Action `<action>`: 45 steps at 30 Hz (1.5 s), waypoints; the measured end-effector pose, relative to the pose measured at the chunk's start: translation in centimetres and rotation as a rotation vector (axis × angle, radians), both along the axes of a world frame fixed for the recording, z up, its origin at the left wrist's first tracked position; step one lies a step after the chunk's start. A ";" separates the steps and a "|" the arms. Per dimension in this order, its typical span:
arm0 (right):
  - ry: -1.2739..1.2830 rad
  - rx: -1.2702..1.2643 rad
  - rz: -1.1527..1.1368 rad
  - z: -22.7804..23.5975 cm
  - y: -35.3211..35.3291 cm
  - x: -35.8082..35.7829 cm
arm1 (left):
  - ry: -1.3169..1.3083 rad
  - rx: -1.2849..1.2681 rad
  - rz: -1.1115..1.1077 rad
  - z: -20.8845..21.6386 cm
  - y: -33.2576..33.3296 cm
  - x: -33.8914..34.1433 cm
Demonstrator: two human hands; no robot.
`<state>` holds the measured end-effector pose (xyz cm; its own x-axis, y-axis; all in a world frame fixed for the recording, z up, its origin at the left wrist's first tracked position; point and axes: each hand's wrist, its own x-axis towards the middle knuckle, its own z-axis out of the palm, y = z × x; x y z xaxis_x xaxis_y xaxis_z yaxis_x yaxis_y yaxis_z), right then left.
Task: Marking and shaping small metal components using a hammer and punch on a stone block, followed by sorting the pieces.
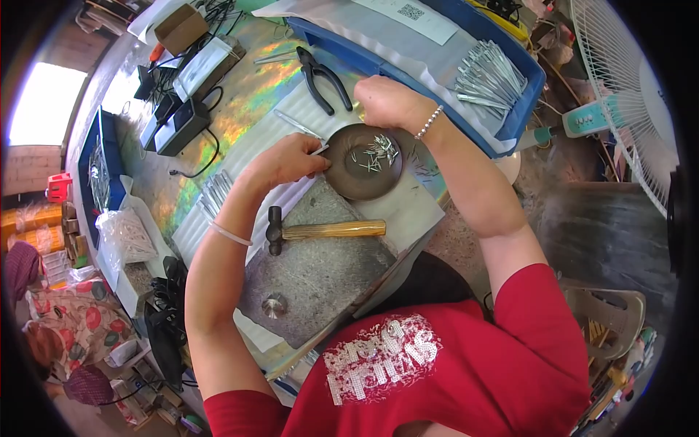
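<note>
Hands meet over a round brown dish [342, 182] that sits on the tabletop [247, 102], just beyond a grey stone slab [320, 269]. Small silver metal pins [375, 154] lie scattered in the right half of the dish. The left hand [284, 160] rests at the dish's left rim with its fingers curled shut, pinching a thin metal piece [320, 149] whose tip pokes out toward the dish. The right hand [386, 102] hovers at the far rim, closed into a loose fist; what it grips, if anything, is hidden from view. A hammer [324, 231] with a wooden handle lies across the slab, head to the left, just near of the dish. Black pliers [324, 80] lie on the far side, just left of the right hand. Farther right, a blue tray [531, 95] holds a bundle of silver strips [488, 76]. A white fan [626, 95] stands at the far right.
</note>
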<state>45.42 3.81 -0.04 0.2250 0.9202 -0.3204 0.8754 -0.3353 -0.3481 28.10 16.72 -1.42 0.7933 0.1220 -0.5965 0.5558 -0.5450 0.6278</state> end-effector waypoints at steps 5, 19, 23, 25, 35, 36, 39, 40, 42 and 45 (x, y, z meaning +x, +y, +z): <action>-0.072 0.553 0.092 0.6 -2.9 -1.7 | -0.040 -0.008 0.081 -0.8 -0.5 -0.6; -0.046 0.232 -0.069 0.0 -16.0 -3.7 | -0.053 -0.063 0.298 -0.4 0.3 -1.8; -0.200 0.268 0.005 -0.8 -15.5 -3.8 | -0.135 0.133 0.231 0.0 0.0 -2.4; -0.241 0.221 0.061 -1.7 -15.2 -3.5 | -0.324 0.414 0.244 1.1 -0.5 -2.8; -0.031 0.403 0.140 1.5 -11.6 -2.7 | -0.507 0.358 0.022 9.6 -11.4 -7.7; 0.012 0.498 0.155 1.2 -10.7 -2.7 | -0.506 0.329 -0.103 9.5 -12.7 -8.3; 0.041 0.597 0.168 -0.7 -8.5 -2.2 | -0.499 0.161 -0.207 8.6 -17.3 -9.8; 0.027 0.590 0.166 -1.3 -8.2 -2.2 | -0.452 0.128 -0.228 8.3 -18.4 -9.7; 0.059 0.616 0.076 -0.6 -9.3 -2.4 | -0.523 0.056 -0.186 5.9 -20.2 -9.5; 0.113 0.533 -0.226 0.4 -13.6 -3.6 | -0.483 0.326 -0.132 2.9 -22.2 -8.4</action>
<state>41.85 -9.81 0.36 0.4260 0.8939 0.1394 0.7501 -0.2628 -0.6068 19.71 -5.47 1.43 0.9863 0.1203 -0.1126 0.1635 -0.7969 0.5815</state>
